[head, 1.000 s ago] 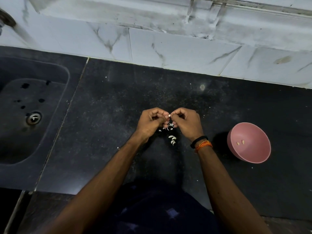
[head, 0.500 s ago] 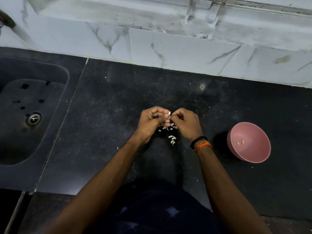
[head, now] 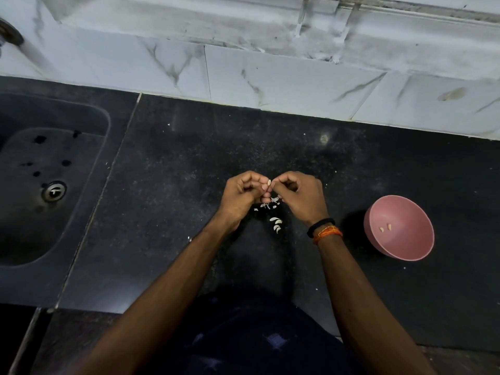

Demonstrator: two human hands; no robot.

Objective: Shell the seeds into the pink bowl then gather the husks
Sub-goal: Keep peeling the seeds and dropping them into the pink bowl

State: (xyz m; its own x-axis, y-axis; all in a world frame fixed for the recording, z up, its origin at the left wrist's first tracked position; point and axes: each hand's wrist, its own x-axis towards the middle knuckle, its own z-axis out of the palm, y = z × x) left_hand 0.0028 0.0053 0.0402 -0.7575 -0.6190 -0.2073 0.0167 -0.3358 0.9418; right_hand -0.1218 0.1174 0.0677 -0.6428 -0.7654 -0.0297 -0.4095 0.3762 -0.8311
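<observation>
Countertop (head: 189,185) of speckled black stone meets marbled wall tiles (head: 270,85).

Black speckled stone bench (head: 189,163), dusty, a few pale specks scattered on it. Dark sink (head: 40,185) set into the bench on the left, round metal drain (head: 54,190) in its basin, dark wet spots around it. Part of a tap (head: 9,36) at the top left edge. White marble-veined wall tiles (head: 284,79) behind the bench, grimy ledge (head: 243,28) above them. Seam line runs between sink slab and bench slab.
</observation>
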